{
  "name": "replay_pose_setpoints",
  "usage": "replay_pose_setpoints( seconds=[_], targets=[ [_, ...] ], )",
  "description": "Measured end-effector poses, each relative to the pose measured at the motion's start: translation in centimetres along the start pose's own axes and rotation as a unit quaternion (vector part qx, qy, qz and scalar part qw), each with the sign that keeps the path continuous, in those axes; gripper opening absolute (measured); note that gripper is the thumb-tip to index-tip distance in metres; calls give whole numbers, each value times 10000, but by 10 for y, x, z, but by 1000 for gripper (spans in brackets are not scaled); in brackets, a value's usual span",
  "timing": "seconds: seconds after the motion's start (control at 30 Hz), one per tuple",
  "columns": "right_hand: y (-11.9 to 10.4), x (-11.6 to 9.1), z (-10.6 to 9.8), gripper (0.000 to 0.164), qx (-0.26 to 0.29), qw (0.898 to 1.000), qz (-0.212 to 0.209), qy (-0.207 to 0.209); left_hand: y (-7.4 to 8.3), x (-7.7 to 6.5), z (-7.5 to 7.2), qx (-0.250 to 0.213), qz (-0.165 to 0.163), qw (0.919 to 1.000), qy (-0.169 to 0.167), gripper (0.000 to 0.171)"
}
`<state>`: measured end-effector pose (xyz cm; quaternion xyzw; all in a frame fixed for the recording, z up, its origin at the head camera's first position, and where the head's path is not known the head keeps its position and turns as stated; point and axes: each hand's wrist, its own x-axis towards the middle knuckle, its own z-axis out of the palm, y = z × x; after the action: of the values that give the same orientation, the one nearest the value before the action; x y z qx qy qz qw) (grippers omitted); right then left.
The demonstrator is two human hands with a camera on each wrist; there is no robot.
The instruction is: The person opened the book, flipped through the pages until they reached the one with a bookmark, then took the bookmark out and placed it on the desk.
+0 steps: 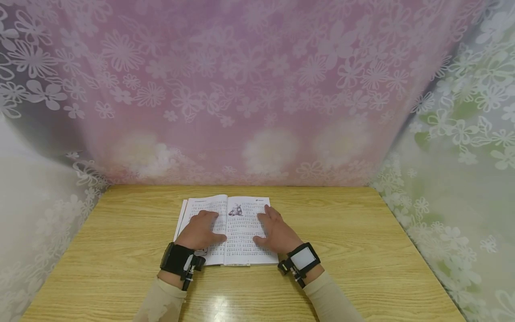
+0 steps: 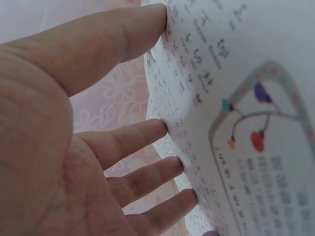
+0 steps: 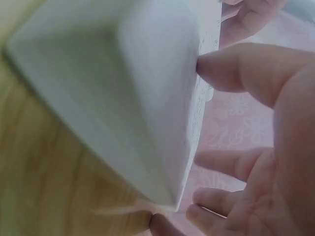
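An open book lies on the wooden table, printed text on both pages and a small animal picture on the right one. Across the left page rests my left hand, its fingers spread and fingertips touching the paper. In the left wrist view those fingertips meet the page, beside a coloured frame drawing. My right hand lies over the right page near its outer edge, thumb on the paper. From the right wrist, the book's page edges show, with the thumb against the page.
The wooden table extends around the book. A pink floral curtain hangs behind its far edge, and pale floral sheets flank the sides. Both wrists carry strapped black devices.
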<state>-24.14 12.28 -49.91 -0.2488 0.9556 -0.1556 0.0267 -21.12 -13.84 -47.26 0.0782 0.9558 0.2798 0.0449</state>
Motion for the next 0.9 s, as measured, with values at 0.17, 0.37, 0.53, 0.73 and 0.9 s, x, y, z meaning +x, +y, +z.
replay_pose_setpoints(
  seconds=[0.17, 0.37, 0.53, 0.73, 0.9],
  targets=[
    [-4, 2, 2, 87, 236, 9995, 208, 55, 0, 0, -4, 4, 75, 10000, -24, 75],
    [-10, 1, 2, 87, 247, 9985, 475, 99, -3, -1, -2, -52, 96, 9999, -42, 74],
    [-8, -1, 4, 90, -42, 9978, 629, 205, -3, -1, 1, -6, -7, 10000, -36, 75],
    [-5, 0, 5, 91, -556, 9953, 726, 303, -3, 0, 1, -22, -46, 10000, -11, 76],
    [-10, 0, 0, 86, -632, 9963, 536, 227, -3, -1, 0, -20, -43, 10000, -8, 75]
  ],
)
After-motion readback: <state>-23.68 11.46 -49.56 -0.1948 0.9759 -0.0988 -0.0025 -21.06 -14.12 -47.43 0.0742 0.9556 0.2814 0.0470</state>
